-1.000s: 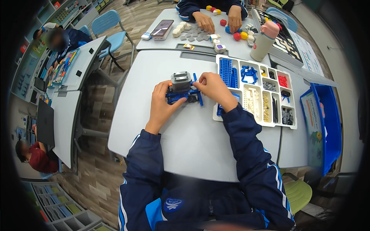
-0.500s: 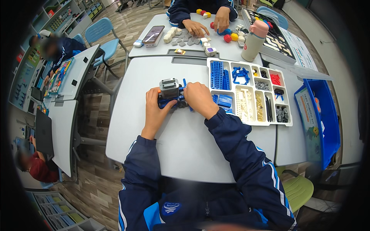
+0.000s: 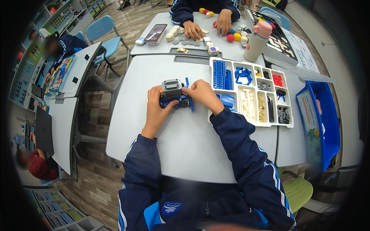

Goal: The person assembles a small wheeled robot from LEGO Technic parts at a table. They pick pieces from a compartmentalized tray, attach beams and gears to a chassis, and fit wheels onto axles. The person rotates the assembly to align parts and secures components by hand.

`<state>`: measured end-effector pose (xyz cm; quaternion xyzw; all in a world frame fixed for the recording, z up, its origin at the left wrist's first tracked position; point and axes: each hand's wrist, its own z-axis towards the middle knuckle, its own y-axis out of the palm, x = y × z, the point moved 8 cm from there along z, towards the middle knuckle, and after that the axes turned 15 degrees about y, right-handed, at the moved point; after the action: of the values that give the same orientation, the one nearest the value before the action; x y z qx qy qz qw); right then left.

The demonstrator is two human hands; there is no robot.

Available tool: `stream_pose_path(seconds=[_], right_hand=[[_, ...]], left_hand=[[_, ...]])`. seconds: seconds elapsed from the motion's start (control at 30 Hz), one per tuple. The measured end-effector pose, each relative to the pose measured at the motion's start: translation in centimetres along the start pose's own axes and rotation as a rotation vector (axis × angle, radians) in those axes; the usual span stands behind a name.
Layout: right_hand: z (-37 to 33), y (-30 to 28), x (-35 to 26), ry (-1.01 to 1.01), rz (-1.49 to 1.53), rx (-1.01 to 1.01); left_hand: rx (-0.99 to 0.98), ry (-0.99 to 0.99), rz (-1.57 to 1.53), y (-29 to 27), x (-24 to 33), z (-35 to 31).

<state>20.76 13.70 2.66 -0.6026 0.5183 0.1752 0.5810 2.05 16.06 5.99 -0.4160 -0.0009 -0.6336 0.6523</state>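
A small model of blue beams with a grey block on top (image 3: 172,89) rests on the grey table (image 3: 185,146). My left hand (image 3: 157,108) grips its left side from below. My right hand (image 3: 202,94) holds its right end, fingers on the blue beam. A white sorting tray (image 3: 251,118) with blue, white, grey, red and black parts lies just right of my right hand.
Across the table another person's hands (image 3: 192,29) work among grey bricks and coloured balls, beside a phone (image 3: 155,32) and a pink-capped bottle (image 3: 258,41). A blue bin (image 3: 325,115) stands at the right edge. Blue chair (image 3: 104,34) and side desks with people at left.
Both hands keep hold of the model; it has shifted slightly toward the left and nearer in the view as the head moved. The other person's hands shifted among the bricks.
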Motion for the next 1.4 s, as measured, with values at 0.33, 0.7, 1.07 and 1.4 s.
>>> stream_pose_path(seconds=[0.33,0.7,1.07,1.4], right_hand=[[-1.1,0.4,-1.4,-0.042,-0.223,0.068],[-1.3,0.1,-1.5,-0.028,-0.342,0.104],[-4.6,-0.4,-3.0,-0.157,-0.427,0.171],[-5.8,0.1,-3.8,-0.293,-0.392,0.342]], left_hand=[[-0.028,-0.022,0.001,0.3,-0.3,-0.2],[-0.045,0.036,0.006,0.5,0.4,0.1],[-0.076,0.153,0.038,0.9,1.8,0.1],[-0.044,0.225,0.075,0.0,3.4,0.6]])
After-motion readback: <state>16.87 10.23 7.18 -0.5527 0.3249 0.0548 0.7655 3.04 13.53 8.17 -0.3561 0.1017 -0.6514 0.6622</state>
